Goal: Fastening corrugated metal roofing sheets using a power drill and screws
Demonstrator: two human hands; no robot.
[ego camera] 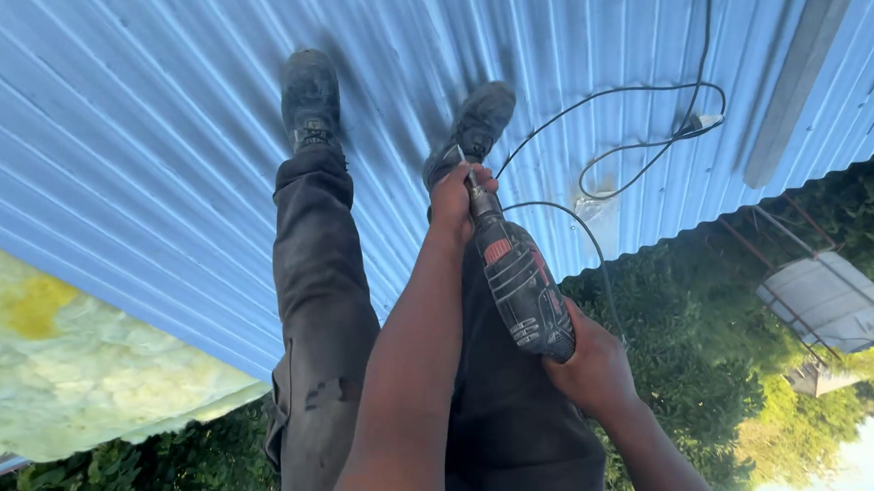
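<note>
While the person sits on the blue corrugated roof [162, 139] with both legs stretched out, the two hands hold a black corded drill [521, 291] between the knees. The left hand [453, 201] is up at the front of the tool, its fingers curled around the chuck right where the bit [464, 162] sticks out, just beside the right boot [476, 123]. The right hand [588, 366] is wrapped around the back grip, fingers closed tight on the handle; whether a finger rests on the trigger cannot be told from here. The black cord [636, 132] runs in loose loops over the sheet to a pale plug joint [706, 122] near the upper right.

Judging from this grip, the bit or chuck is being handled, and doing that well means keeping the rear hand steady and off the trigger while the front fingers are around the chuck. The bit should sit straight in line with the drill body. The cord is best kept clear of the boots and away from the roof's edge, which lies close on the right, with bushes [693, 362] and a white tank [826, 304] well below. A yellowish slab of insulation [63, 355] lies by the left leg.
</note>
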